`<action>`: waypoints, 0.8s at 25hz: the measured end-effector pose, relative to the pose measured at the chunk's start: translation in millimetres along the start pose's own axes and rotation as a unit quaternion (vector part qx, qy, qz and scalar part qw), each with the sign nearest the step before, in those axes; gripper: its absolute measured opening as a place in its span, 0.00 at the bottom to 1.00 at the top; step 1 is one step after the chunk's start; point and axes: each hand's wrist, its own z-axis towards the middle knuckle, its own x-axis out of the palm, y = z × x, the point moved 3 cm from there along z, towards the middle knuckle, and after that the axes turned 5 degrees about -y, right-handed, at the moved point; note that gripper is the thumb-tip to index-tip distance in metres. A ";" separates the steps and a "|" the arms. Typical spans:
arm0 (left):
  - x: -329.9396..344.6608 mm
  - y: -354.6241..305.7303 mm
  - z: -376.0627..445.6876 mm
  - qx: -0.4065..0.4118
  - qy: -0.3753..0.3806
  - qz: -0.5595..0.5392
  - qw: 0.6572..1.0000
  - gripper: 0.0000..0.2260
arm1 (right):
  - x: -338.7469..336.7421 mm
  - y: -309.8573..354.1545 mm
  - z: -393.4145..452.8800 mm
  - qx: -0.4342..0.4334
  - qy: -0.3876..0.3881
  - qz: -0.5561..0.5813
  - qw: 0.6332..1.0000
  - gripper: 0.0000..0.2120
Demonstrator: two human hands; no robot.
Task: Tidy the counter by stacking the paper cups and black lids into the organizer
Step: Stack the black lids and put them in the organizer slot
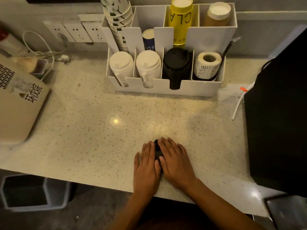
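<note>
The white organizer (199, 88) stands at the back of the speckled counter (93, 130). Its front row holds two stacks of white lids (122, 63), a stack of black lids (177, 63) and a label roll (207, 65). Behind them are patterned paper cups (118, 19), a blue cup (148, 39), yellow cups (181, 19) and brown cups (217, 15). My left hand (147, 166) and my right hand (176, 163) lie flat, palms down, side by side near the counter's front edge. A small black object (157, 146) shows between them, mostly hidden.
A beige machine (18, 103) fills the left side, with wall sockets (74, 32) and white cables behind it. A large black bag (279, 122) stands at the right, with a white straw (238, 105) beside it. A grey bin (31, 191) sits below the counter edge.
</note>
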 end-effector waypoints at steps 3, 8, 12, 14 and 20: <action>0.3 0.0 1.1 0.007 -0.005 0.007 1.000 0.24 | 3.2 0.0 0.6 0.011 0.003 0.001 1.000 0.25; -0.1 0.8 -0.5 -0.004 -0.013 0.003 1.000 0.26 | 1.7 2.0 -1.5 0.032 -0.023 0.016 0.999 0.27; -0.6 -1.5 -0.5 -0.039 -0.030 -0.011 0.999 0.27 | 5.9 6.6 -10.3 0.129 -0.052 0.060 0.988 0.31; -4.0 -1.2 -1.3 -0.080 -0.048 -0.014 0.996 0.30 | 7.1 11.0 -14.2 0.189 -0.055 0.069 0.978 0.35; -4.3 -0.9 -1.6 -0.084 -0.052 -0.026 0.995 0.28 | -6.2 9.1 -13.8 0.218 -0.018 0.110 0.970 0.32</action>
